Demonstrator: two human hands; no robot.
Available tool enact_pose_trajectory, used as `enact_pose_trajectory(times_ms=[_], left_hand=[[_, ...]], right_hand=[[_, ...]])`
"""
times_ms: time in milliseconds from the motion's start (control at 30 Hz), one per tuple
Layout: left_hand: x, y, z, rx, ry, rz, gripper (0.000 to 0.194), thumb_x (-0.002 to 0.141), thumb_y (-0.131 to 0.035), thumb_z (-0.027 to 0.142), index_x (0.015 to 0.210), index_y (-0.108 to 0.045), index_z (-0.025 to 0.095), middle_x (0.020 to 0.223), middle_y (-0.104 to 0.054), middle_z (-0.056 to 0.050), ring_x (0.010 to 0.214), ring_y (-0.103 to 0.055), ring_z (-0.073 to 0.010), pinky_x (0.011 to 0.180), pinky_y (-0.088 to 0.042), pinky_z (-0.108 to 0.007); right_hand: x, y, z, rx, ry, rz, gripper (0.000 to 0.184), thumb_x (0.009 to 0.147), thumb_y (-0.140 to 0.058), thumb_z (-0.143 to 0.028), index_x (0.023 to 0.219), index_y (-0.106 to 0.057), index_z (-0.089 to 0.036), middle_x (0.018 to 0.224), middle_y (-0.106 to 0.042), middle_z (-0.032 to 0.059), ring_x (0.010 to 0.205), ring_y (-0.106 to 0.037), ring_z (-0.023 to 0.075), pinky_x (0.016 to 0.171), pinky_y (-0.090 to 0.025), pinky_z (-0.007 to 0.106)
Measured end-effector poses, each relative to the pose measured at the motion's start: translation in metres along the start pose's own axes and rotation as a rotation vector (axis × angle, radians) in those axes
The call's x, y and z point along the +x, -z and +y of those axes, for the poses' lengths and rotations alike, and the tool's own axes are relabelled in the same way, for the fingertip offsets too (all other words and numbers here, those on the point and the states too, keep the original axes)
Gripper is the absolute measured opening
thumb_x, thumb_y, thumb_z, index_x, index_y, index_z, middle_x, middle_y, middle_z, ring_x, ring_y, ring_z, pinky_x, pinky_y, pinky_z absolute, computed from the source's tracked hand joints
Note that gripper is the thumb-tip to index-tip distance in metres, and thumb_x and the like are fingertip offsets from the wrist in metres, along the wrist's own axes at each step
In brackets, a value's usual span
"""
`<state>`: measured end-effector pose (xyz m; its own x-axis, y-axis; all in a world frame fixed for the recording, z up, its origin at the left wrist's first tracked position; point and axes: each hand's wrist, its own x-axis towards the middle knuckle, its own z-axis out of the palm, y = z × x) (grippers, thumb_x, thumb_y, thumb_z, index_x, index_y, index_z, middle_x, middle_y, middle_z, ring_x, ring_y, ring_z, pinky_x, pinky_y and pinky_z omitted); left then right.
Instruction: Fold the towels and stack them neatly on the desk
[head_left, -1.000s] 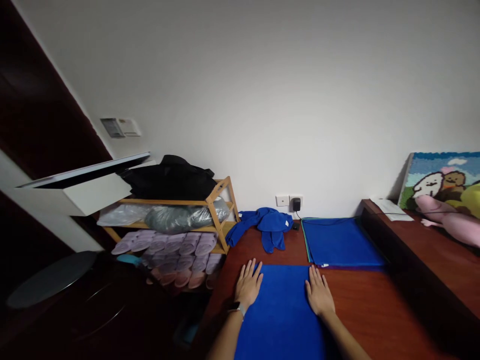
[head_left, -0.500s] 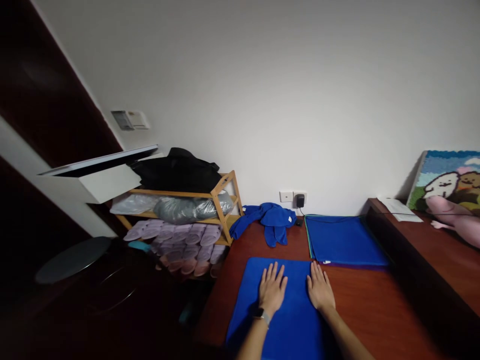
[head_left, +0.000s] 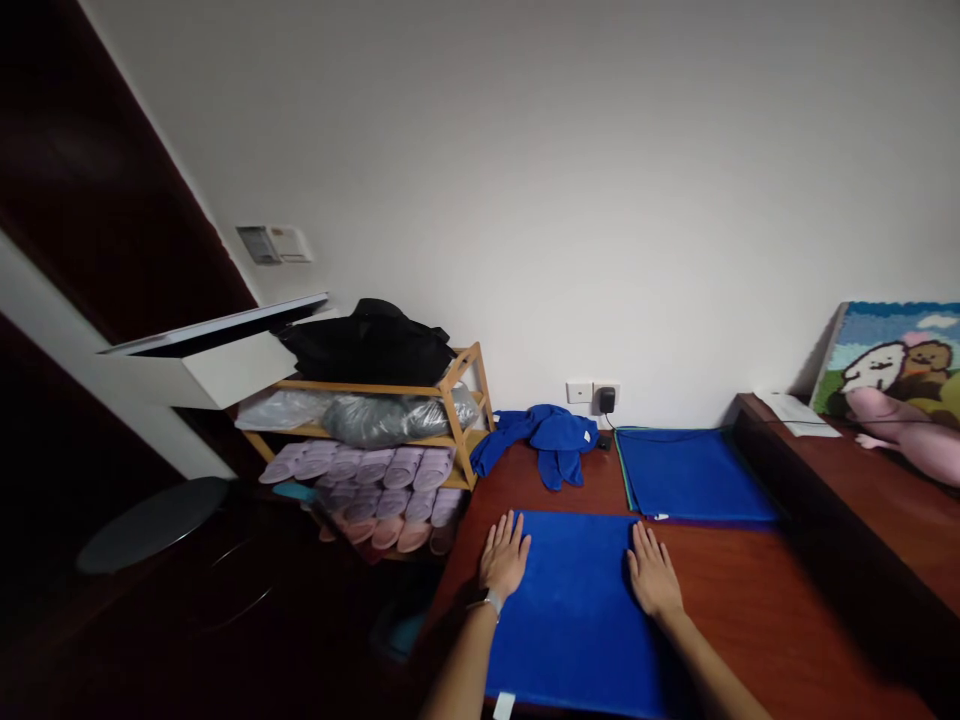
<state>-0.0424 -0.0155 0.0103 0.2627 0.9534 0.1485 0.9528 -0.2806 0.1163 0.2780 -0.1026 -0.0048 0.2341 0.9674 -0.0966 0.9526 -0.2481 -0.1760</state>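
Blue microfiber towel [head_left: 574,620] lies flat on the reddish-brown wooden table [head_left: 757,620], directly in front of the person, with a white tag [head_left: 504,706] at its near edge. Left hand [head_left: 504,555], with a watch [head_left: 493,603] on its wrist, rests palm down at the towel's left edge, its fingers [head_left: 511,535] open and spread, gripping nothing. Right hand [head_left: 654,572] lies palm down at the right edge, its fingers [head_left: 643,545] also open and flat.

Far left stands a round dark stool [head_left: 150,525]. Next comes a bamboo shelf [head_left: 457,410] holding a black bag [head_left: 367,345] and lilac slippers [head_left: 375,480]. A crumpled blue cloth [head_left: 546,445] sits on the far table edge, beside a second flat blue towel [head_left: 694,475]. Beyond that, on a higher ledge, a pink plush toy [head_left: 900,430] leans against a woolly cartoon picture [head_left: 892,345].
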Motion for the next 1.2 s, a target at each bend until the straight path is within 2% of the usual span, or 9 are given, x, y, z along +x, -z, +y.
enact_pose_trajectory(times_ms=[100,200,300,367,467,633,733,1000,1200], left_hand=[[0.000,-0.001,0.033,-0.016,-0.036,0.068,0.058,0.106,-0.026,0.039,0.157,-0.040,0.015,0.165,-0.035,-0.012,0.155,-0.028,-0.0252,0.127,-0.026,-0.049],[-0.012,-0.015,0.103,-0.080,-0.183,0.140,0.057,0.107,-0.023,0.038,0.160,-0.030,0.020,0.166,-0.035,-0.006,0.155,-0.028,-0.0221,0.127,-0.028,-0.047],[-0.031,-0.032,0.171,-0.142,-0.324,0.047,0.058,0.107,-0.023,0.043,0.162,-0.025,0.024,0.168,-0.032,-0.002,0.156,-0.026,-0.0189,0.129,-0.027,-0.043],[-0.040,-0.037,0.188,-0.177,-0.307,-0.014,0.059,0.107,-0.021,0.046,0.162,-0.026,0.025,0.168,-0.031,-0.003,0.156,-0.025,-0.0186,0.129,-0.026,-0.042],[-0.048,-0.030,0.156,-0.176,-0.210,-0.044,0.061,0.106,-0.019,0.048,0.162,-0.026,0.024,0.169,-0.027,-0.004,0.157,-0.023,-0.0213,0.129,-0.024,-0.047],[-0.060,-0.008,0.047,-0.034,0.052,-0.015,0.066,0.105,-0.022,0.053,0.163,-0.025,0.020,0.169,-0.025,-0.008,0.157,-0.022,-0.0265,0.128,-0.024,-0.050],[-0.063,-0.003,0.019,-0.005,0.065,-0.005,0.067,0.105,-0.023,0.054,0.163,-0.025,0.020,0.169,-0.027,-0.008,0.157,-0.023,-0.0256,0.127,-0.027,-0.049],[-0.062,0.013,0.029,-0.007,0.064,-0.009,0.068,0.105,-0.026,0.052,0.159,-0.033,0.012,0.165,-0.034,-0.014,0.155,-0.028,-0.0276,0.127,-0.026,-0.049],[-0.084,0.013,0.131,-0.225,-0.267,-0.043,0.067,0.105,-0.018,0.051,0.163,-0.023,0.018,0.169,-0.024,-0.006,0.157,-0.019,-0.0240,0.131,-0.021,-0.047]], right_hand=[[-0.008,-0.004,0.002,-0.017,0.023,-0.012,0.066,0.102,-0.010,-0.039,0.163,-0.013,-0.013,0.171,-0.013,0.0004,0.158,-0.011,0.0185,0.129,-0.010,0.040],[-0.010,-0.006,0.003,-0.029,0.017,-0.004,0.067,0.103,-0.010,-0.041,0.163,-0.013,-0.013,0.171,-0.013,0.0007,0.158,-0.010,0.0193,0.129,-0.010,0.040],[-0.010,-0.006,0.003,-0.046,0.039,0.007,0.067,0.102,-0.014,-0.038,0.163,-0.016,-0.011,0.171,-0.014,0.0024,0.158,-0.011,0.0202,0.128,-0.010,0.042],[-0.010,-0.007,0.004,-0.046,0.047,0.021,0.067,0.102,-0.015,-0.037,0.163,-0.017,-0.011,0.171,-0.015,0.0037,0.158,-0.012,0.0207,0.128,-0.009,0.043],[-0.010,-0.011,0.005,-0.028,0.027,0.039,0.067,0.102,-0.012,-0.038,0.163,-0.017,-0.011,0.171,-0.016,0.0038,0.158,-0.014,0.0209,0.128,-0.009,0.043],[-0.009,-0.013,0.003,0.000,0.013,0.039,0.068,0.102,-0.011,-0.041,0.163,-0.016,-0.012,0.171,-0.017,0.0042,0.158,-0.013,0.0213,0.128,-0.008,0.044],[-0.008,-0.005,-0.001,-0.009,-0.003,0.006,0.067,0.102,-0.012,-0.039,0.163,-0.015,-0.011,0.171,-0.017,0.0057,0.158,-0.013,0.0219,0.128,-0.008,0.045],[-0.056,0.006,0.006,0.006,0.072,0.015,0.065,0.103,-0.016,-0.040,0.163,-0.021,-0.015,0.170,-0.020,0.0023,0.158,-0.013,0.0204,0.128,-0.009,0.042],[-0.081,-0.007,0.012,0.053,0.055,0.028,0.067,0.102,-0.016,-0.042,0.162,-0.021,-0.012,0.170,-0.019,0.0029,0.157,-0.015,0.0217,0.128,-0.013,0.043]])
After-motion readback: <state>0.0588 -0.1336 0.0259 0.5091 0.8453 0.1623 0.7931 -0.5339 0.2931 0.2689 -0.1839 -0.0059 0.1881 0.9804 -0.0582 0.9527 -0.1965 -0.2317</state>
